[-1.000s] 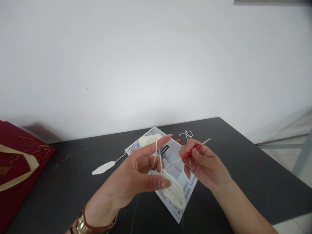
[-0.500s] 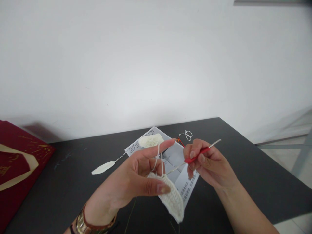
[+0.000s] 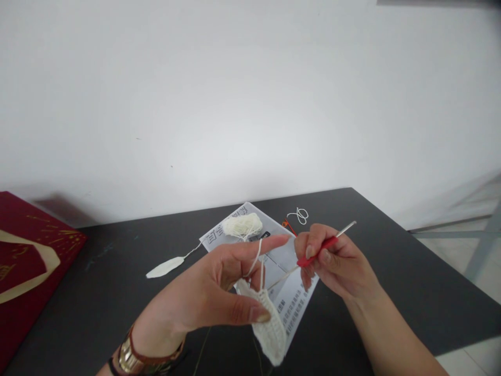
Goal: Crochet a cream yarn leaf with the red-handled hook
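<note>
My left hand (image 3: 211,297) is pinching the cream crochet piece (image 3: 268,329) between thumb and fingers, yarn (image 3: 256,256) running over my forefinger. My right hand (image 3: 332,261) is keeping its grip clamped on the red-handled crochet hook (image 3: 319,248), above the printed sheet (image 3: 282,282) on the table (image 3: 391,271).

Bare dark table (image 3: 391,282) rightward — red bag (image 3: 27,261) crowding the left edge.
</note>
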`<state>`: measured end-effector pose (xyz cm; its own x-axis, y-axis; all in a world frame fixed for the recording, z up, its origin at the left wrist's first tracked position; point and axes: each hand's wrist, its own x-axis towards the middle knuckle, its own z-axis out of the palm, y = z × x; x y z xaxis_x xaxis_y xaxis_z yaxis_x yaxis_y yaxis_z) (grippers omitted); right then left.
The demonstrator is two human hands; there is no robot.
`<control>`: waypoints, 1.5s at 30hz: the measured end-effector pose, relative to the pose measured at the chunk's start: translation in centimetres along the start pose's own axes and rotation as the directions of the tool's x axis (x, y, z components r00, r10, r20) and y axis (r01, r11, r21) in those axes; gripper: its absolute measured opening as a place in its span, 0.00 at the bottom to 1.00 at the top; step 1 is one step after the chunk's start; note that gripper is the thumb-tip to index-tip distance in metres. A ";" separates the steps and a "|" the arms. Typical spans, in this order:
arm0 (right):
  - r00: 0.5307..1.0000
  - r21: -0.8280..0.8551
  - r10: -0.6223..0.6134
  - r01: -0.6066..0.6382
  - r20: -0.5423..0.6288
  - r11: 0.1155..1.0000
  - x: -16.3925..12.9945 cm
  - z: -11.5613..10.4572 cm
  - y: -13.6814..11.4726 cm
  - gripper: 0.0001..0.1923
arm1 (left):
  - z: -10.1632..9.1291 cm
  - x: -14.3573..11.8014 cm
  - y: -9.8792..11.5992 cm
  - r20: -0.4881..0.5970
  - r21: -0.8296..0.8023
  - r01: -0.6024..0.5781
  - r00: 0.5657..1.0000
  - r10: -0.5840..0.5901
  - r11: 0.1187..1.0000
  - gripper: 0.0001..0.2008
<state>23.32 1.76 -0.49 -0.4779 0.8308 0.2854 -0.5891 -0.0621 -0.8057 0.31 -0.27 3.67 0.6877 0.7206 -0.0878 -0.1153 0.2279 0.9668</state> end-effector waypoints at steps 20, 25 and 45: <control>0.914 0.204 0.181 -0.112 -0.362 0.973 0.3 1.5 1.9 0.06 | 1.2 1.5 -1.9 -0.361 0.503 -0.064 0.891 0.276 0.862 0.20; 0.905 0.143 0.114 -0.059 -0.410 0.988 0.3 2.0 2.2 0.06 | 1.5 2.4 -3.0 -0.456 0.240 -0.114 0.864 0.216 0.964 0.38; 0.899 0.094 0.114 -0.082 -0.423 0.992 0.5 1.6 2.4 0.10 | 1.8 2.8 -3.0 -0.576 0.329 -0.023 0.787 0.220 0.944 0.35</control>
<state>20.57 1.15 -1.42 -0.2211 0.9737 -0.0555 -0.6067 -0.1819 -0.7739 3.84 -0.15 0.99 0.1027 0.9947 0.0056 0.1110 -0.0171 0.9937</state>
